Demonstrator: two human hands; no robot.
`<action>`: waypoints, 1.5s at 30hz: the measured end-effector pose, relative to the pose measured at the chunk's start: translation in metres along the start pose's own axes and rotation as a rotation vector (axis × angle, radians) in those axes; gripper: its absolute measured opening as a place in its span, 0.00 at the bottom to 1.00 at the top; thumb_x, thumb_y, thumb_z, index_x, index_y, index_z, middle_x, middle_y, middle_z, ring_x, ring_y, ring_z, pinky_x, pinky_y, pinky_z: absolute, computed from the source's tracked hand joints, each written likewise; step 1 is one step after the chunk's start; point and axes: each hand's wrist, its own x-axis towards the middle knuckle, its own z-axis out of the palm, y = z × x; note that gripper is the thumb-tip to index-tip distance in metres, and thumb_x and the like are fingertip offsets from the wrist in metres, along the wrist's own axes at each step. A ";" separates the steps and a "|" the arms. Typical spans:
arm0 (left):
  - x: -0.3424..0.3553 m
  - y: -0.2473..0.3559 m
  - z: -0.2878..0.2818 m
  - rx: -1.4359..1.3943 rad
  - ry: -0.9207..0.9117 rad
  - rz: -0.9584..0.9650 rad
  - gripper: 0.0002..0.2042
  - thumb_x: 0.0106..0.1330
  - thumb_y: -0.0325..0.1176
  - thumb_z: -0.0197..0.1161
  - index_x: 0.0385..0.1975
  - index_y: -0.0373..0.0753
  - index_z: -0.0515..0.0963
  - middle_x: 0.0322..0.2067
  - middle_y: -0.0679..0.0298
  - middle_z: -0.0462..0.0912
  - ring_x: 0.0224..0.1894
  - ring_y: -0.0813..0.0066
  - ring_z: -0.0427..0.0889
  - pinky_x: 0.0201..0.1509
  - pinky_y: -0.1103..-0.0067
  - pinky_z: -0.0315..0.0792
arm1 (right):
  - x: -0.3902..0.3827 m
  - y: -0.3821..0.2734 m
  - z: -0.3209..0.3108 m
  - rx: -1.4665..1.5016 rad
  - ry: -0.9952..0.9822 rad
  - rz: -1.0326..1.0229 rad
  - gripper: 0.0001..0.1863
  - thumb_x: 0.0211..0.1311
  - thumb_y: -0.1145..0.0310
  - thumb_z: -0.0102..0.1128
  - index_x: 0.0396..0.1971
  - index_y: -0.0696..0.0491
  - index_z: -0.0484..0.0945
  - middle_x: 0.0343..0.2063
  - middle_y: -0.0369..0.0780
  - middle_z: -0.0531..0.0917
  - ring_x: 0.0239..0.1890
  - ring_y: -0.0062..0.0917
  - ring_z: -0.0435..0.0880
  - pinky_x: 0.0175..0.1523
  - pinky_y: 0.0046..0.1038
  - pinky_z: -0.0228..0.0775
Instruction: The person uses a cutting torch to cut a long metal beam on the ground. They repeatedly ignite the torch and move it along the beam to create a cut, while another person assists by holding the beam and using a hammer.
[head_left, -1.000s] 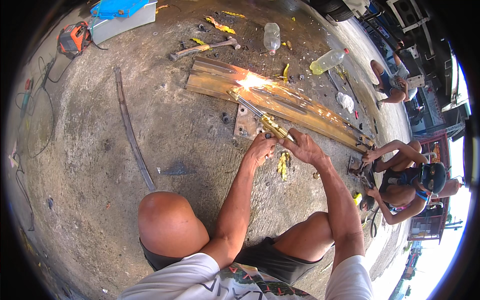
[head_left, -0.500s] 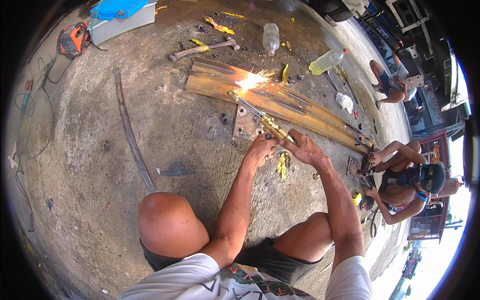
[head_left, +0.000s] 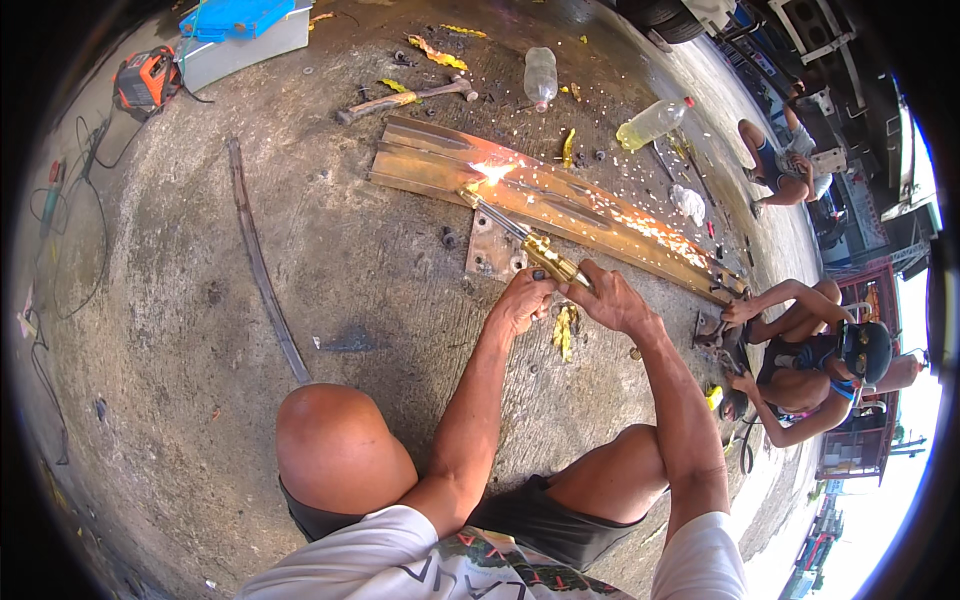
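Observation:
A brass cutting torch [head_left: 546,253] points away from me, its tip at a bright, glowing spot on a long rusty steel beam [head_left: 445,170]. Sparks scatter along the beam toward its right end. My right hand [head_left: 612,299] is closed round the torch's brass body. Beside it, my left hand [head_left: 523,302] has its fingers curled against the torch; a small dark piece shows at its thumb. A steel plate with holes [head_left: 492,246] lies under the beam's near edge. The rear end of the torch is hidden by my hands.
A hammer [head_left: 410,99] and two plastic bottles [head_left: 541,75] lie beyond the beam. To the left are a bent metal strip [head_left: 258,260], cables and an orange-black machine [head_left: 148,82]. A co-worker [head_left: 800,370] crouches at the beam's right end; another person [head_left: 785,165] sits farther back.
The spark burst at the torch tip has shrunk, and sparks now spread rightward along the beam. The co-worker's upper hand has shifted slightly. My hands have barely moved.

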 end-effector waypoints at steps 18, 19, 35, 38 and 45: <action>-0.001 0.003 0.002 -0.005 0.011 -0.004 0.04 0.66 0.26 0.60 0.31 0.44 0.76 0.16 0.78 0.65 0.15 0.89 0.61 0.17 0.83 0.53 | 0.004 -0.002 -0.001 -0.053 -0.012 0.005 0.37 0.66 0.34 0.52 0.43 0.60 0.73 0.19 0.53 0.80 0.29 0.47 0.85 0.37 0.46 0.75; -0.001 0.003 0.001 -0.006 0.010 -0.005 0.04 0.66 0.26 0.60 0.31 0.44 0.76 0.16 0.78 0.65 0.15 0.89 0.61 0.17 0.84 0.54 | 0.004 -0.001 -0.001 -0.051 -0.016 -0.005 0.37 0.66 0.33 0.52 0.43 0.60 0.73 0.20 0.53 0.80 0.29 0.47 0.85 0.37 0.45 0.75; 0.000 -0.002 0.004 0.027 0.023 -0.011 0.05 0.65 0.27 0.63 0.30 0.46 0.76 0.16 0.79 0.65 0.15 0.89 0.61 0.18 0.84 0.54 | -0.001 0.001 -0.001 -0.018 -0.018 0.035 0.37 0.65 0.34 0.53 0.44 0.60 0.74 0.22 0.55 0.82 0.34 0.48 0.87 0.41 0.48 0.74; -0.001 0.001 0.003 0.022 0.025 -0.011 0.05 0.65 0.26 0.62 0.30 0.46 0.76 0.16 0.79 0.65 0.16 0.89 0.62 0.17 0.84 0.54 | -0.002 -0.004 -0.004 -0.020 -0.028 0.046 0.37 0.65 0.34 0.53 0.45 0.60 0.74 0.23 0.56 0.81 0.34 0.48 0.87 0.41 0.48 0.74; -0.003 0.003 0.007 0.036 -0.035 0.013 0.03 0.66 0.28 0.63 0.30 0.45 0.77 0.17 0.78 0.68 0.15 0.90 0.64 0.16 0.85 0.55 | -0.006 0.005 -0.007 0.016 -0.037 0.057 0.42 0.59 0.31 0.59 0.50 0.61 0.76 0.25 0.53 0.84 0.34 0.44 0.88 0.41 0.45 0.75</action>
